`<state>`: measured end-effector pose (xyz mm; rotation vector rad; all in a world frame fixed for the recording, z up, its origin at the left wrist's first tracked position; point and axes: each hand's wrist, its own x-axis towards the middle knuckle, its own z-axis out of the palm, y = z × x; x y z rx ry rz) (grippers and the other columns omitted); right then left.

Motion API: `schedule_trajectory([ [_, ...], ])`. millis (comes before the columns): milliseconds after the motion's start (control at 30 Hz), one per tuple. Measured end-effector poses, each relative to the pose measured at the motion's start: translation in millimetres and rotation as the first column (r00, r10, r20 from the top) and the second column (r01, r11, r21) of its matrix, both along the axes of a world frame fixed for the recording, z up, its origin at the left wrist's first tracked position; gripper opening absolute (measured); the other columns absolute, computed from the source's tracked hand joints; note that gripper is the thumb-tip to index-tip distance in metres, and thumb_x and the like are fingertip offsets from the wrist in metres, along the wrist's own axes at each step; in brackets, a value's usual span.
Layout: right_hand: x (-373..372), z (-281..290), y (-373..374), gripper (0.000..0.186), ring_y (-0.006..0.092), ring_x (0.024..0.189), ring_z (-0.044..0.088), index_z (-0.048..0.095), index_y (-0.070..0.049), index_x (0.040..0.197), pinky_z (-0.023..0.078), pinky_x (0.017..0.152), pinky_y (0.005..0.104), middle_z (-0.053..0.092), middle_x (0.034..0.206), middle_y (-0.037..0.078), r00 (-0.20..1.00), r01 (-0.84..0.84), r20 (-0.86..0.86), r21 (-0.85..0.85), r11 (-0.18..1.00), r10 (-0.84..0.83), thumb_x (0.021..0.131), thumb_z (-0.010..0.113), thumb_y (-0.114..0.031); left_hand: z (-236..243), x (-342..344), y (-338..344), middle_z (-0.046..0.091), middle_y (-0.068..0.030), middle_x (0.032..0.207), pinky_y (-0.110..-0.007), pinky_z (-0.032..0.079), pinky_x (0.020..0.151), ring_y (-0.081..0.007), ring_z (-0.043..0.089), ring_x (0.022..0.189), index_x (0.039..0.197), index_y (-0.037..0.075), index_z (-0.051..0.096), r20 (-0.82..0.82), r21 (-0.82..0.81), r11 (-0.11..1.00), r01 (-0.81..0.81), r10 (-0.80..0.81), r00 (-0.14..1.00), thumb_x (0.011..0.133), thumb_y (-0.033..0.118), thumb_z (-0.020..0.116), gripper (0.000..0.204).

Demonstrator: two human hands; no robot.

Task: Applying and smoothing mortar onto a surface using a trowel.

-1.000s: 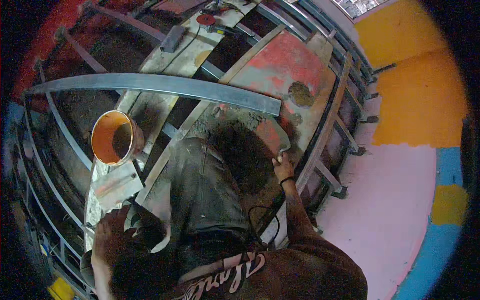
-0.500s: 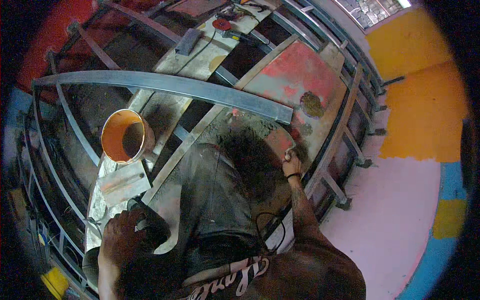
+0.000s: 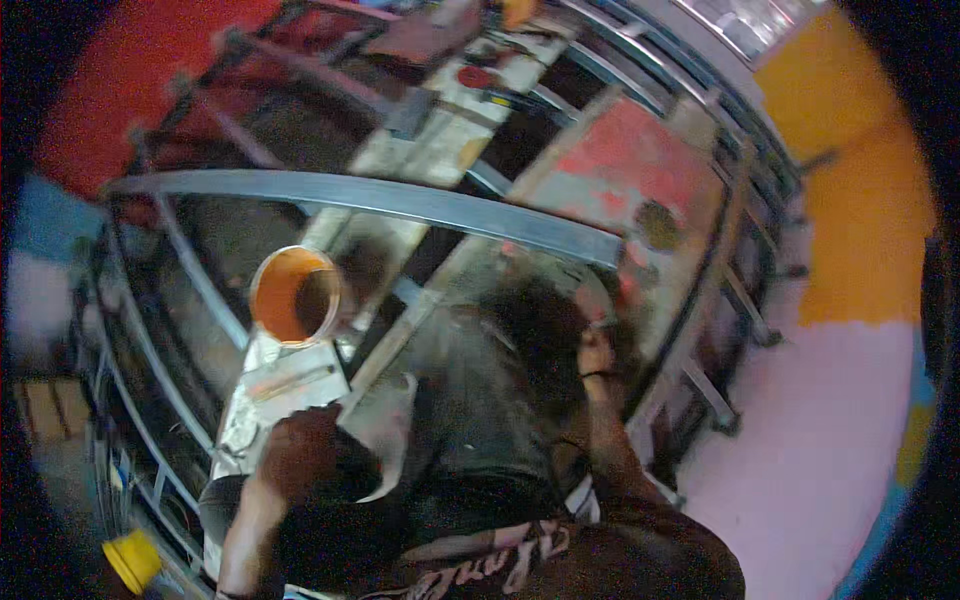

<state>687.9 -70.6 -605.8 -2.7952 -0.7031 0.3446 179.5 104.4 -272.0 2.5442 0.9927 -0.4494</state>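
- Orange-lined bucket (image 3: 278, 298) beside pale plate (image 3: 296, 382).
- Left hand (image 3: 303, 447) near plate; grip blurred, can't tell.
- Right hand (image 3: 597, 355) near red-grey panel (image 3: 622, 150); can't tell if holding anything.

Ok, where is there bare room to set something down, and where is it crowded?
One bare patch: the red board area, above the metal bar and dark round patch. Crowded: the left, where bucket, flat plate and left hand bunch together.
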Motion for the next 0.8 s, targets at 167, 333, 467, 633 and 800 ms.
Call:
schedule_trajectory([
  [167, 27, -48, 32, 0.043, 0.0291, 0.078, 0.067, 0.074, -0.008, 0.112, 0.052, 0.067, 0.0473, 0.072, 0.095, 0.014, 0.969, -0.160, 0.228, 0.292, 0.943, 0.093, 0.099, 0.060, -0.046, 18, -2, -12, 0.068, -0.0183, 0.103, -0.046, 0.056, 0.082, -0.0362, 0.068, 0.095, 0.122, 0.006, 0.060, -0.053, -0.003, 0.992, -0.127, 0.127, 0.990, 0.089, 0.019, 0.064, 0.036],
  [333, 123, -14, 136, 0.038, 0.0293, 0.079, 0.064, 0.069, -0.008, 0.117, 0.051, 0.071, 0.0465, 0.069, 0.100, 0.014, 0.941, -0.324, 0.144, 0.126, 0.938, 0.306, 0.101, 0.055, -0.039, 36, 2, -5, 0.066, -0.0207, 0.119, -0.048, 0.050, 0.096, -0.0401, 0.063, 0.111, 0.136, 0.007, 0.057, -0.203, -0.209, 0.933, -0.292, 0.251, 0.947, 0.086, 0.021, 0.074, 0.054],
  [467, 198, 2, 181, 0.035, 0.0294, 0.079, 0.062, 0.064, -0.007, 0.122, 0.050, 0.074, 0.0458, 0.067, 0.103, 0.014, 0.955, -0.297, -0.017, -0.047, 0.954, 0.297, 0.103, 0.051, -0.034, 35, 3, -13, 0.065, -0.0190, 0.105, -0.048, 0.052, 0.086, -0.0382, 0.063, 0.101, 0.135, 0.003, 0.055, -0.085, -0.085, 0.977, -0.195, 0.188, 0.979, 0.082, 0.021, 0.075, 0.059],
  [633, 224, -38, 190, 0.033, 0.0295, 0.080, 0.059, 0.059, -0.007, 0.128, 0.049, 0.078, 0.0450, 0.064, 0.108, 0.014, 0.951, -0.307, -0.070, -0.154, 0.939, 0.300, 0.105, 0.046, -0.027, 39, 4, -35, 0.066, -0.0182, 0.107, -0.046, 0.052, 0.081, -0.0365, 0.064, 0.096, 0.128, 0.003, 0.060, 0.065, -0.071, 0.963, -0.259, 0.264, 0.962, 0.081, 0.018, 0.073, 0.051],
  [800, 195, -30, 142, 0.030, 0.0302, 0.084, 0.063, 0.064, -0.004, 0.122, 0.050, 0.079, 0.0430, 0.069, 0.104, 0.014, 0.921, -0.387, -0.119, -0.188, 0.903, 0.370, 0.101, 0.054, -0.022, 44, 8, -56, 0.066, -0.0193, 0.119, -0.046, 0.052, 0.090, -0.0368, 0.064, 0.106, 0.127, 0.004, 0.062, 0.012, -0.007, 0.948, -0.319, 0.319, 0.948, 0.084, 0.013, 0.071, 0.045],
])
